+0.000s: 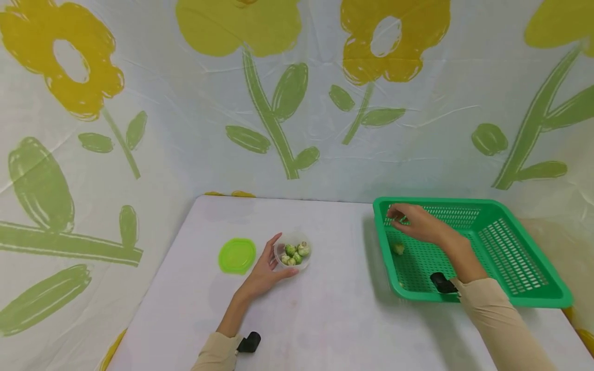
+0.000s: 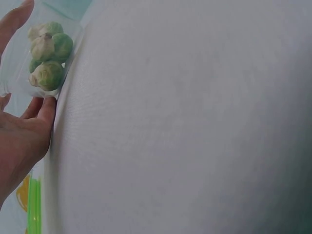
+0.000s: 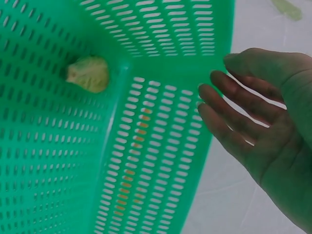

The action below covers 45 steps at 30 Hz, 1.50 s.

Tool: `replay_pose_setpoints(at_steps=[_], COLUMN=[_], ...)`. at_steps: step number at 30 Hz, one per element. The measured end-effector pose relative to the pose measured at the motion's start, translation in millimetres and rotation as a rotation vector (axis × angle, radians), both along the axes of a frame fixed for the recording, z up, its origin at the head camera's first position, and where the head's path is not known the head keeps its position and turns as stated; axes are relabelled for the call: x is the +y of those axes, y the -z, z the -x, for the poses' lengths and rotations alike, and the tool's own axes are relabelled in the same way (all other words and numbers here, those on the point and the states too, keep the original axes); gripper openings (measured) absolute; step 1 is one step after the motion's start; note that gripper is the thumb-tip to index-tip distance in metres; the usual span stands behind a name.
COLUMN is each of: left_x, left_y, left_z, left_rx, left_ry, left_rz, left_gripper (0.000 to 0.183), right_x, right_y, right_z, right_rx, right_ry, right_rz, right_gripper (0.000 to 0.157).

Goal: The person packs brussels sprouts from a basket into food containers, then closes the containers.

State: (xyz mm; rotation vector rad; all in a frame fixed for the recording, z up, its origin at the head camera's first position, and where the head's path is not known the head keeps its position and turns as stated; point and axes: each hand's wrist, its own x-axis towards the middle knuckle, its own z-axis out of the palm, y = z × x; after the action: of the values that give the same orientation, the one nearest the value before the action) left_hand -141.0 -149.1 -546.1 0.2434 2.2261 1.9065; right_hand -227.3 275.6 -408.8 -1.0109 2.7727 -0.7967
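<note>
My left hand (image 1: 263, 275) grips a small clear plastic container (image 1: 307, 259) on the table, its thumb and fingers spread around the side. Inside the container lie several Brussels sprouts (image 1: 297, 252), green and pale, also close up in the left wrist view. Over the left part of a green plastic basket (image 1: 506, 203) hovers my right hand (image 1: 419, 224), holding nothing, its fingers loosely bent. In the right wrist view a Brussels sprout (image 3: 88, 74) lies on the basket's floor near a corner, apart from the fingertips (image 3: 204, 92).
A bright green lid (image 1: 237, 255) lies flat on the white table (image 1: 334, 319), left of the container. The basket has slotted walls and stands at the table's right side. Behind the table hangs a flower-printed cloth (image 1: 199, 113).
</note>
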Motion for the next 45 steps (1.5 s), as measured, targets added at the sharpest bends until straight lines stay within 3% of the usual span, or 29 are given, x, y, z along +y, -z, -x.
replay_pose_setpoints(at_steps=[11,23,29,45], left_x=[1,-1,-1,-1], left_y=[-4.9,-0.6,-0.8,-0.3], left_z=[-2.4,-2.1,-1.7,-0.5], left_rx=[0.009,0.0,0.008,0.006], left_ry=[0.005,0.0,0.001,0.003], left_rz=[0.006,0.033,0.04,0.041], left_gripper=[0.106,0.108,0.108,0.108], right_x=[12,20,19,23], right_y=[13.0,29.2,32.5,37.8], right_z=[7.2,13.8,11.7,12.8], right_rx=[-0.111,-0.29,-0.368,-0.415], right_ry=[-0.038,-0.097,-0.063,-0.07], right_rz=[-0.037,-0.065,-0.089,-0.129], right_gripper=[0.019,0.023,0.025,0.016])
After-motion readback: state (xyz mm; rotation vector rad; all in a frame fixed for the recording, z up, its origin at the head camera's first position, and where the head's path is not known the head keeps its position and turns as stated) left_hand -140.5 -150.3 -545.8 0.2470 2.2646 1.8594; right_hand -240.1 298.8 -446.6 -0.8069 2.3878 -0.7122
